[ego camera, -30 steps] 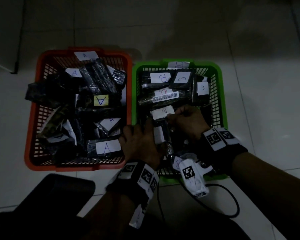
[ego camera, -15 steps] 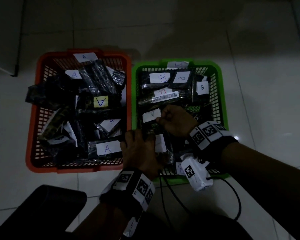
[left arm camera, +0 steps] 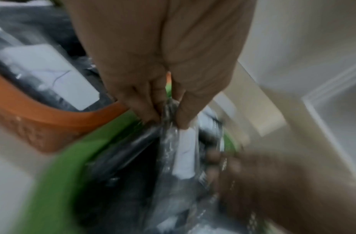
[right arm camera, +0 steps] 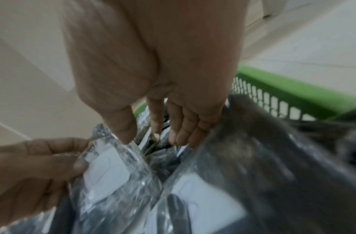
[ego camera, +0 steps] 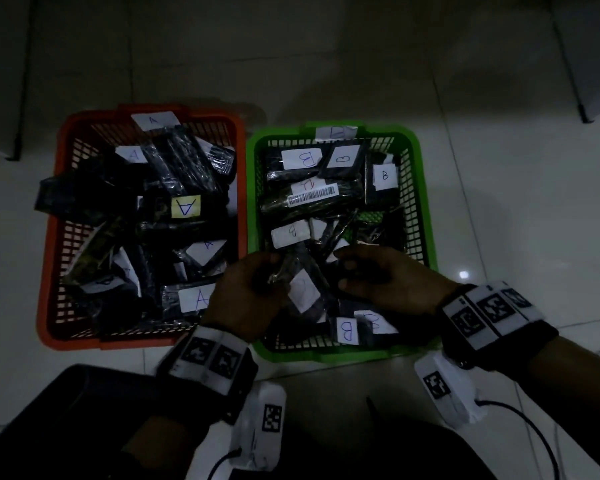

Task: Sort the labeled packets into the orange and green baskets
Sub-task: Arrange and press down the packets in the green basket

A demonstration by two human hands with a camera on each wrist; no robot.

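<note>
— Since before, what moved?
— Both hands drew back; my left hand (ego camera: 246, 292) pinches a packet (ego camera: 303, 289) over the green basket's (ego camera: 426, 216) near edge.
— Right hand (ego camera: 385, 278)?
— Fingers loosely curled, empty; label blurred.

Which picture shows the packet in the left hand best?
The right wrist view: the packet is close, with its clear wrap and white label plain, pinched by the left hand. The head view shows the packet small and dark over the green basket. The left wrist view shows it blurred and edge-on.
</note>
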